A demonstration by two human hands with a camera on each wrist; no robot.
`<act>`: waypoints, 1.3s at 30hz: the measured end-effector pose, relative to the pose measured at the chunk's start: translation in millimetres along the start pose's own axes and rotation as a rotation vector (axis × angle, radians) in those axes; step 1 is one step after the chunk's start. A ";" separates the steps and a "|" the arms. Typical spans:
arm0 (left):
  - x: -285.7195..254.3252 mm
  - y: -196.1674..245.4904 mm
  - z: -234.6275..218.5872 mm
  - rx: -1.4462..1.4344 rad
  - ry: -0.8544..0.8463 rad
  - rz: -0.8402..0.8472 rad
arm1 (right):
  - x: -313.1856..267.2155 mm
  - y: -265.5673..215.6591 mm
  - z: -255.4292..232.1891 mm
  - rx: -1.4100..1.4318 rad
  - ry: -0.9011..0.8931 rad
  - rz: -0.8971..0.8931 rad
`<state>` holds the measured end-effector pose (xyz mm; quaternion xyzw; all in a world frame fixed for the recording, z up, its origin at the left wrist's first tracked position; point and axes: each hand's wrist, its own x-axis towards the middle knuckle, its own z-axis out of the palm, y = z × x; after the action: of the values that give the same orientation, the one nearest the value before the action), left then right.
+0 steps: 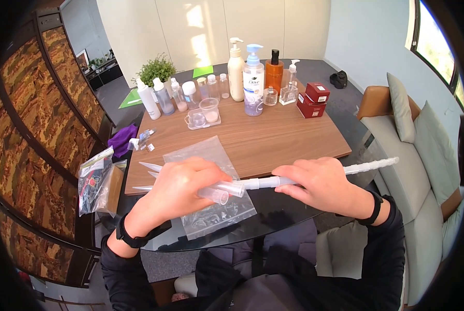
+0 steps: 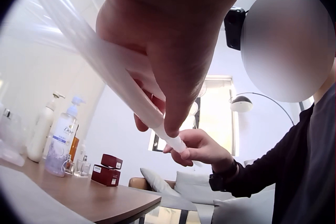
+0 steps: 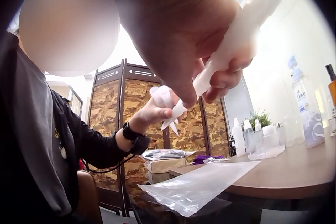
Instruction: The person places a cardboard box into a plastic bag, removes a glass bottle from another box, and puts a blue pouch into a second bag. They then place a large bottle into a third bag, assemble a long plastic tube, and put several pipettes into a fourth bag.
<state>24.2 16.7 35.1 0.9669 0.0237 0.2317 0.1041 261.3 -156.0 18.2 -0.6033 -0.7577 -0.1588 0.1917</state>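
Note:
The left hand (image 1: 182,184) grips several clear, hollow plastic tubes (image 1: 213,195) whose pointed ends stick out past its wrist side to the left. The right hand (image 1: 320,181) pinches a long white stepped rod (image 1: 372,166), its ridged part reaching out to the right. In the head view the rod's left end meets the open mouth of one tube; whether it sits inside cannot be told. Below the hands a clear zip bag (image 1: 211,223) lies across the table edge. In the right wrist view the rod (image 3: 210,69) runs between thumb and curled fingers.
Pump bottles (image 1: 253,88), small bottles (image 1: 177,96), a clear tray with cups (image 1: 203,124) and red boxes (image 1: 311,106) stand along the table's far side. At the left are a purple cloth (image 1: 123,140) and a filled bag (image 1: 94,181). A sofa (image 1: 397,150) stands at the right.

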 end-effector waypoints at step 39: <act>-18.5 -22.8 15.6 0.542 0.099 0.081 | -19.8 27.4 -4.8 -0.169 0.112 0.015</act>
<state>14.8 34.3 8.5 0.9472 0.0510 0.2677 -0.1690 292.5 -169.1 13.2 -0.6130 -0.7253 -0.2542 0.1833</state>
